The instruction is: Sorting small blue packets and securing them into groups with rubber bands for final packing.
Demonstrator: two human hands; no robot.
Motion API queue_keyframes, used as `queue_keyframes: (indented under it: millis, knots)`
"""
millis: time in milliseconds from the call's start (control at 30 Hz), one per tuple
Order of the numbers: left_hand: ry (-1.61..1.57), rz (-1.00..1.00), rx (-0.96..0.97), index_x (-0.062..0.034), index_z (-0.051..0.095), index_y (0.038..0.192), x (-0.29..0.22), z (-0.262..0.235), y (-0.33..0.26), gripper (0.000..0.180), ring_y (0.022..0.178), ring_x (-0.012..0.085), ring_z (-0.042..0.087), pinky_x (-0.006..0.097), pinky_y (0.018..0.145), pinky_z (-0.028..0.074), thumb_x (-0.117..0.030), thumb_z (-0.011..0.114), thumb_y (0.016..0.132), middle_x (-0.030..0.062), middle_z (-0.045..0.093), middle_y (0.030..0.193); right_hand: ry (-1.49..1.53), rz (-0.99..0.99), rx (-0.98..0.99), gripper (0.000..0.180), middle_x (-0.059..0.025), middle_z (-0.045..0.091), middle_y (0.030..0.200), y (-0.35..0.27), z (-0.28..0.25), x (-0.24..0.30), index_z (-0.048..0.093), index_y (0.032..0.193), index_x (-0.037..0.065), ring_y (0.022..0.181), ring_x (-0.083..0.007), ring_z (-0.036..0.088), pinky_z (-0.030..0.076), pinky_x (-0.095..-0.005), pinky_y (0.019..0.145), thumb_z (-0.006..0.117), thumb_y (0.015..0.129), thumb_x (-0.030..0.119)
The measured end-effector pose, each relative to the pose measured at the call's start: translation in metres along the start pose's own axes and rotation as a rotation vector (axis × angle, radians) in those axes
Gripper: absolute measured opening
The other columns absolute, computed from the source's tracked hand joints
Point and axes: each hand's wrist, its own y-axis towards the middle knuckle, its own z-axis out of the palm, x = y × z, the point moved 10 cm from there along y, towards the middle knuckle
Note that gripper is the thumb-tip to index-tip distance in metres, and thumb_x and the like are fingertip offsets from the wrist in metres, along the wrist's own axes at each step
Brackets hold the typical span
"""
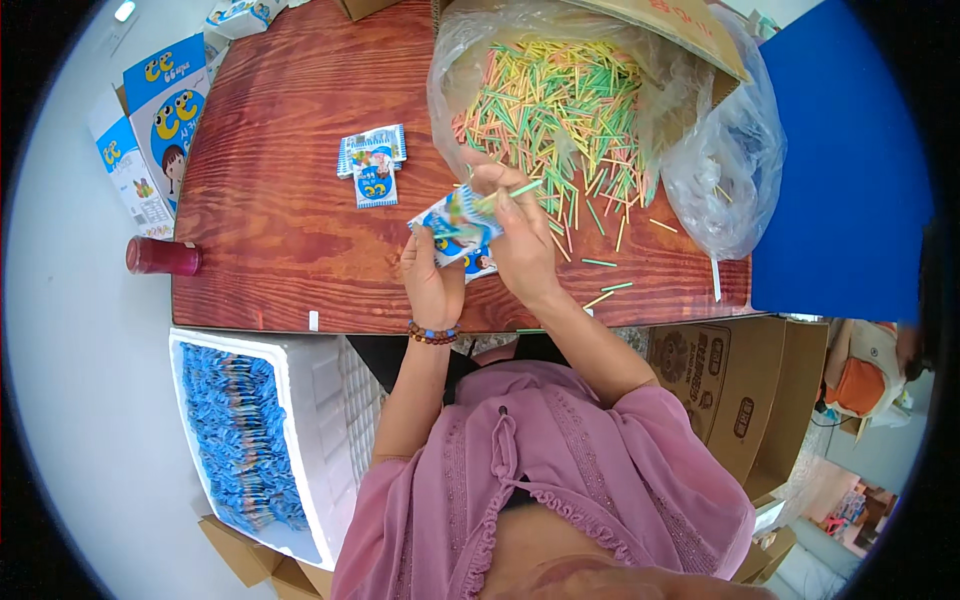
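Note:
Over the table's near middle, my left hand (433,285) pinches a small blue-and-white printed packet (447,222) by its lower edge. My right hand (525,245) is closed at the packet's upper right end, with a few thin yellow and green sticks (525,187) between its fingers. How far the sticks reach into the packet is blurred. Just below the held packet, partly covered by my hands, is another packet (480,262). To the left, a few similar packets (376,190) lie overlapping on the wooden table (290,190).
A heap of pink, yellow and green sticks (560,110) spills from a clear plastic bag (720,190) in a tipped cardboard box (690,35). Loose sticks lie near the front edge. Left are a red lidded jar (165,256), printed cartons (165,120) and a white foam box (290,400) full of packets.

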Motion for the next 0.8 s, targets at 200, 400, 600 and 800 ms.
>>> queue_keyframes:
  millis: [200, 400, 600, 800]
  knots:
    - [-0.103, -0.016, -0.026, -0.0018, 0.055, 0.119, 0.008, 0.007, 0.01, 0.034, 0.106, 0.0202, 0.06, 0.037, 0.091, 0.049, -0.029, 0.049, 0.099, 0.0087, 0.062, 0.117, -0.023, 0.038, -0.012, 0.032, -0.0139, 0.048, 0.138, 0.01, 0.003, 0.002, 0.058, 0.118, -0.002, 0.128, -0.021, 0.043, 0.03, -0.0337, 0.107, 0.042, 0.099, 0.019]
    - [-0.278, -0.087, 0.015, -0.0035, 0.053, 0.122, 0.033, 0.02, 0.046, 0.039, 0.106, 0.0187, 0.059, 0.037, 0.091, 0.047, -0.034, 0.052, 0.097, 0.0063, 0.062, 0.118, -0.212, 0.011, 0.048, 0.038, -0.012, 0.044, 0.141, 0.044, -0.012, -0.012, 0.05, 0.131, -0.002, 0.131, -0.0205, 0.039, 0.028, -0.0323, 0.11, 0.041, 0.099, 0.017]
    - [-0.309, -0.128, 0.006, -0.0052, 0.052, 0.124, 0.045, 0.014, 0.052, 0.042, 0.106, 0.0167, 0.059, 0.035, 0.09, 0.047, -0.037, 0.053, 0.096, 0.004, 0.062, 0.117, -0.166, 0.066, 0.115, 0.038, -0.0119, 0.039, 0.145, 0.05, -0.026, -0.013, 0.05, 0.132, -0.002, 0.137, -0.0226, 0.032, 0.021, -0.0353, 0.114, 0.041, 0.099, 0.014]
    - [-0.333, -0.134, 0.017, -0.0069, 0.053, 0.124, 0.039, 0.019, 0.05, 0.041, 0.106, 0.0163, 0.059, 0.034, 0.089, 0.047, -0.036, 0.054, 0.096, 0.0034, 0.062, 0.117, -0.269, 0.016, 0.19, 0.047, -0.0139, 0.036, 0.148, 0.046, -0.017, 0.006, 0.042, 0.14, 0.004, 0.139, -0.0244, 0.028, 0.022, -0.0355, 0.113, 0.047, 0.096, 0.02]
